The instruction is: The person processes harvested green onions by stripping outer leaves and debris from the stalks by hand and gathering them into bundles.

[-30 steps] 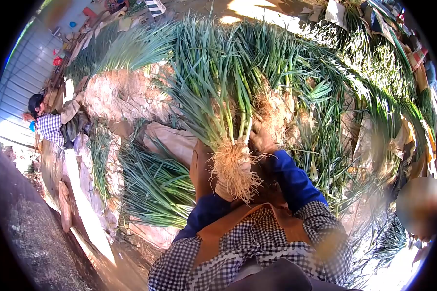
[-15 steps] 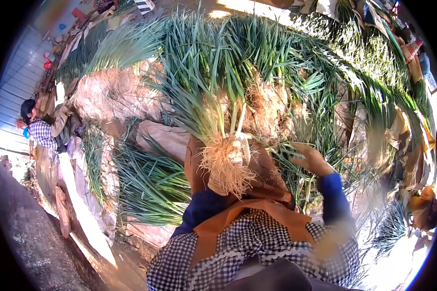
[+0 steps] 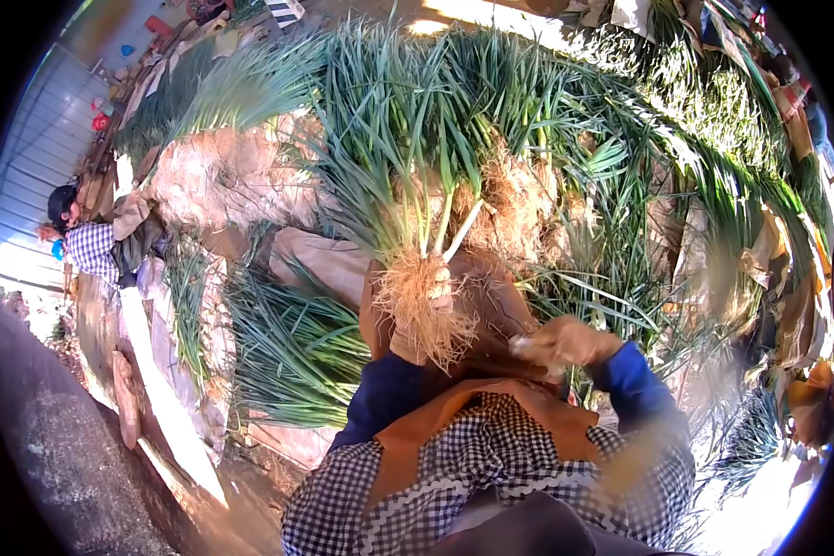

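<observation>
A bunch of leek-like plants (image 3: 428,222) with long green leaves and pale stems lies over my lap, its shaggy tan roots (image 3: 424,320) toward me. My left hand (image 3: 443,295) is closed around the stem bases; the roots hide much of it. One pale stem leans out to the right of the others. Nearer my right knee, my right hand (image 3: 573,343) is pinched, with a small whitish bit at its fingertips that I cannot make out. Beneath both hands spreads a brown apron (image 3: 486,320) with root scraps on it.
Large piles of the same plants (image 3: 371,93) lie ahead, roots toward me. Another heap (image 3: 296,343) is at my left, loose leaves (image 3: 612,296) at my right. A person (image 3: 97,236) in a checked sleeve works at far left beside a wooden beam (image 3: 162,398).
My right hand has drawn in from the loose leaves toward my lap, and its fingers have closed. The long leaf strip near it is no longer at its fingers. My left hand keeps its hold.
</observation>
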